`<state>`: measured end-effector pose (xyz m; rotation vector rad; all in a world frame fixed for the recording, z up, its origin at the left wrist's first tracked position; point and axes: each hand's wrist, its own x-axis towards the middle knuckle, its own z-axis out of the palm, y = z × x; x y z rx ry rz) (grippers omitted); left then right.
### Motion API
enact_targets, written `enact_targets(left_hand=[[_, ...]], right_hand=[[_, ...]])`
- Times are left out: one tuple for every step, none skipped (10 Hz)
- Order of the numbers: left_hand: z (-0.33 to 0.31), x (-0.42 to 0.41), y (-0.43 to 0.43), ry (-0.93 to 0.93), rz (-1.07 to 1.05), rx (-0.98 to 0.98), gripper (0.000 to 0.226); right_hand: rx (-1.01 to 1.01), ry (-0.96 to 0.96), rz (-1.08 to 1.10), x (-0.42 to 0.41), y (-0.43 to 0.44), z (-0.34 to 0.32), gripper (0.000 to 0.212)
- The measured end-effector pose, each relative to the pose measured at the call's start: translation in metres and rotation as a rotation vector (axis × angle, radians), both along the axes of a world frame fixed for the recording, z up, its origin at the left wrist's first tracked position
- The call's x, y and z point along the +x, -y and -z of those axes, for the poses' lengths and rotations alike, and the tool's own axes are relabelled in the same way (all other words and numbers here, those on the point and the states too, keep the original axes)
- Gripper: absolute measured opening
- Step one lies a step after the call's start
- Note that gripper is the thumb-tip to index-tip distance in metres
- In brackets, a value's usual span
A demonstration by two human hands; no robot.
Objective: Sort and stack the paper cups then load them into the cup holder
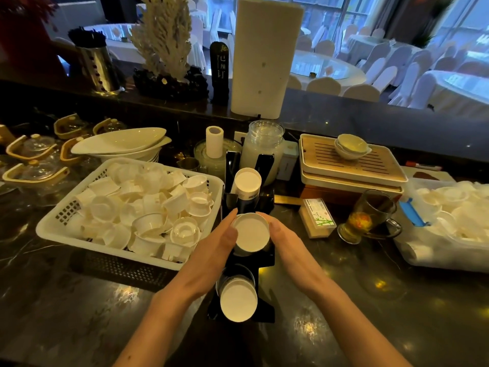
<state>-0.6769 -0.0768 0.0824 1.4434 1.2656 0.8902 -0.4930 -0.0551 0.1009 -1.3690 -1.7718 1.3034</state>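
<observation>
Here both hands cup the middle stack of cups [251, 235] in the black holder [267, 256] near the counter's front edge: left hand [222, 241] and right hand [284, 238] press its sides, fingers curled, probably steadying it into its slot.

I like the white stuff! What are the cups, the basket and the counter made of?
The cups look like matte white paper. The basket seems to be white plastic, moulded with grid holes. The counter looks like dark polished stone: it shines and has pale veins.
</observation>
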Motion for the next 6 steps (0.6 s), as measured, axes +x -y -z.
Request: enact_targets(left_hand=[[-0.001, 0.002, -0.008, 0.002, 0.018, -0.008, 0.056], [-0.007, 0.003, -0.010, 0.052, 0.017, -0.007, 0.049], [-0.010, 0.003, -0.013, 0.062, 0.007, -0.024, 0.051], [-0.010, 0.003, -0.012, 0.054, -0.025, -0.024, 0.055], [-0.018, 0.009, -0.002, -0.002, -0.094, 0.022, 0.061], [-0.025, 0.016, 0.009, -0.064, -0.150, 0.108, 0.048]], right_hand=[[-0.007, 0.039, -0.002, -0.006, -0.003, -0.004, 0.042], [-0.007, 0.015, 0.035, -0.013, -0.006, -0.010, 0.029], [-0.023, -0.022, 0.055, -0.020, -0.012, -0.007, 0.044], [-0.029, -0.014, 0.079, -0.024, -0.010, -0.003, 0.062], [0.003, -0.013, 0.127, -0.021, 0.001, -0.012, 0.060], [0.037, -0.003, 0.164, -0.011, 0.014, -0.019, 0.057]])
